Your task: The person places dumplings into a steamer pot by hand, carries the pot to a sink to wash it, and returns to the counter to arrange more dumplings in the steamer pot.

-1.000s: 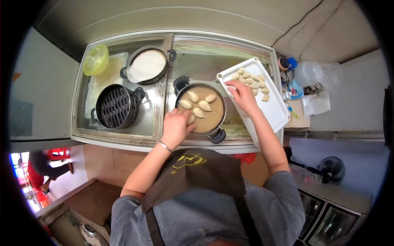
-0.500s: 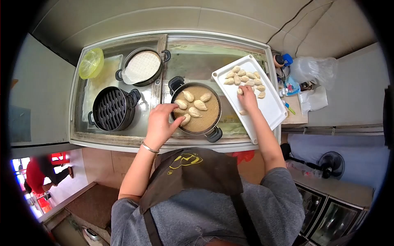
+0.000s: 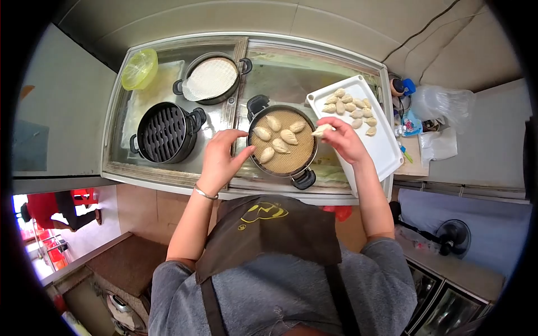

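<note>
My right hand [image 3: 347, 143] pinches a pleated dumpling [image 3: 321, 130] between thumb and fingers, just off the right rim of a round black steamer basket [image 3: 311, 158]. Several dumplings [image 3: 280, 146] rest apart on the tan mesh liner [image 3: 284, 163] inside it. At the basket's left rim is my left hand [image 3: 224, 154], thumb and forefinger spread with nothing between them. A white tray [image 3: 386, 157] lies to the right, partly behind my right forearm, with more dumplings [image 3: 357, 113] grouped toward its far end.
Left of the basket stands a black steamer with a slotted base [image 3: 166, 133]. Behind it is another black basket with a white liner [image 3: 210, 81], beside a yellow-green bowl [image 3: 140, 69]. Plastic bags [image 3: 445, 103] crowd the right side. A person in red [image 3: 42, 210] is at far left.
My right hand has lifted a dumpling off the tray and carried it left to the basket's edge. My left hand has moved off the dumplings to the rim, fingers still apart.
</note>
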### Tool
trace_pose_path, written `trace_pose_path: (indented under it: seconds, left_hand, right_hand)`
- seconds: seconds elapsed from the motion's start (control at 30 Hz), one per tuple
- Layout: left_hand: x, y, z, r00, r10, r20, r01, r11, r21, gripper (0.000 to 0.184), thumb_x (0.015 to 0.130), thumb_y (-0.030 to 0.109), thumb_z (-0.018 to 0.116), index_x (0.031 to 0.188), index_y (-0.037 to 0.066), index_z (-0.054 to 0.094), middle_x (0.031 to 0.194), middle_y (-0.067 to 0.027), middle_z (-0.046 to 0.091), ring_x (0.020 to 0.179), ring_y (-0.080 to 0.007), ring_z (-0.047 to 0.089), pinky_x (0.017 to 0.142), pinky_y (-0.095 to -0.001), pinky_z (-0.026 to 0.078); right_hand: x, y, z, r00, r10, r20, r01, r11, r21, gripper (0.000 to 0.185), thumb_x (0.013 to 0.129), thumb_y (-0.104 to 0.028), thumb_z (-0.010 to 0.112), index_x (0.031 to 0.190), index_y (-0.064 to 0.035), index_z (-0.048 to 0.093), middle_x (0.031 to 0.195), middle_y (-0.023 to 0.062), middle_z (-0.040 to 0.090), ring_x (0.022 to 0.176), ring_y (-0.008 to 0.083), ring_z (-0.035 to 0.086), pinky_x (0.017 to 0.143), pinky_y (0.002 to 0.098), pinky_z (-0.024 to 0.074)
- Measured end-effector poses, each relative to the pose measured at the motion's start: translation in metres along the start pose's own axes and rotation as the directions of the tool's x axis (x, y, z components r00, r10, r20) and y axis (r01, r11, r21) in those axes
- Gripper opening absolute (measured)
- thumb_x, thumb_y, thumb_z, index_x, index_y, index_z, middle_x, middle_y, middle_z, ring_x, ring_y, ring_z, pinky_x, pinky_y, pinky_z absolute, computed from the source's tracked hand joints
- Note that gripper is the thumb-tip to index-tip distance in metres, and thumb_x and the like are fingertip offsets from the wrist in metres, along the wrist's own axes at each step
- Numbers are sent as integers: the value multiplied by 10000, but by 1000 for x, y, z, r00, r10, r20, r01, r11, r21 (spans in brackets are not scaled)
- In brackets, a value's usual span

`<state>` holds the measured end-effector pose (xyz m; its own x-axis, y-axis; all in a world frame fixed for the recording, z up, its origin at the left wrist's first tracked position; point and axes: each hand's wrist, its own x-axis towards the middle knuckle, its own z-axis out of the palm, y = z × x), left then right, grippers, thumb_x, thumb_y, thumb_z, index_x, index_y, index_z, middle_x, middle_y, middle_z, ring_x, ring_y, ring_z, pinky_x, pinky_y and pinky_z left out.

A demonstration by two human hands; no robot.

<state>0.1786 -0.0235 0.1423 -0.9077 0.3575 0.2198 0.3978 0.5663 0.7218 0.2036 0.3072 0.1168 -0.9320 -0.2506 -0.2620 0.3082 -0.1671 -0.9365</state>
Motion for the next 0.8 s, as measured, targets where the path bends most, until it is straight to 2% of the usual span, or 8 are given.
trace_pose_path:
  seconds: [0.03,0.07,0.13,0.2,0.3,0.43,0.6,0.8]
  left_hand:
    - [-1,-2,0,1000,17,-15,-17,1000,4,294,742,182,759,963,21,652,954,-139,658,912,-315,610,812,-376,476]
    - [-2,-4,0,999,33,-29,-33,999,7,289,750,204,751,950,21,650,936,-142,652,895,-327,596,796,-392,470]
    - [-4,-8,-2,999,19,-29,-19,1000,4,291,751,201,754,949,14,650,938,-149,652,903,-328,595,799,-394,470]
    - [-6,-10,-2,998,31,-45,-31,999,15,290,749,196,755,947,12,649,938,-148,652,905,-326,597,801,-395,471]
    - [-7,-11,-2,1000,6,-28,-6,1000,8,285,750,184,752,958,19,650,957,-139,659,928,-316,607,826,-383,472]
    - [-9,-9,-3,1000,-24,-9,24,1000,-1,281,751,175,750,969,26,653,973,-129,665,946,-304,618,847,-370,474]
    - [-8,-13,1,999,21,-28,-21,1000,-8,291,752,199,750,952,16,644,938,-144,653,901,-326,599,797,-391,472]
    - [-5,-10,2,1000,19,-6,-19,1000,-6,289,761,206,742,960,21,644,938,-139,653,901,-323,599,788,-389,474]
  right_hand:
    - [0,-7,10,998,-56,41,64,972,-227,332,860,-83,639,1180,-24,578,1107,60,555,1020,132,560,865,278,468]
    - [3,-1,13,988,-90,123,127,933,-337,442,813,-73,684,1227,-30,535,1121,72,553,1002,167,577,870,295,483]
    - [-1,-9,35,988,27,151,50,875,-482,538,770,0,708,1263,-39,495,1078,45,526,932,112,572,847,256,475]
    - [2,4,38,985,54,162,48,822,-568,517,749,6,728,1207,-42,492,1092,71,517,916,131,584,836,273,497]
    - [3,13,45,982,-20,190,168,563,-809,384,712,-20,752,1024,-30,528,1031,113,559,894,207,613,786,319,522]
    - [5,16,48,966,6,260,225,485,-845,360,697,-14,743,1000,-18,549,994,132,597,912,263,617,794,348,513]
    - [3,26,48,949,-106,296,310,470,-826,321,720,3,700,1008,-15,558,1073,120,617,984,330,594,818,380,493]
    - [-11,13,60,951,-198,237,299,399,-867,326,738,-96,730,1014,-59,560,1077,74,610,970,269,598,882,372,426]
